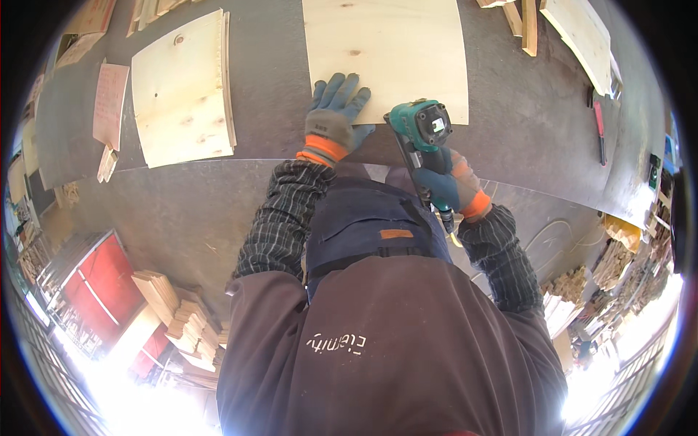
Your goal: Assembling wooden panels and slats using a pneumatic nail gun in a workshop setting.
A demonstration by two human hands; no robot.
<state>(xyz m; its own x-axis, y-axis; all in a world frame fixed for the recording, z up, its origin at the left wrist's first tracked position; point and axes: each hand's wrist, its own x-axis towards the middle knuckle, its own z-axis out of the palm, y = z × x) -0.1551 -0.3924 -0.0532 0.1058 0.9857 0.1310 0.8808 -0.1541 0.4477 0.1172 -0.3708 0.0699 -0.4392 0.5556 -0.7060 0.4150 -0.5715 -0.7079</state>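
A pale plywood board (389,54) with small knots lies on the dark worktable in front of me. My left hand (336,116), in a grey-blue glove with an orange cuff, rests on the board's near left corner, fingers spread and flat. My right hand (454,185), gloved alike, is closed around the handle of a teal and black nail gun (420,127). Its head is over the board's near edge, towards the right corner. Whether its nose touches the wood is hidden. A hose fitting (446,216) shows at the handle's lower end.
A stack of plywood panels (182,91) lies to the left on the worktable (269,80), beside a reddish marked board (110,105). At right are wood strips (529,29), another panel (582,40) and a red-handled tool (600,131). Wood pieces (190,320) are piled behind me at left.
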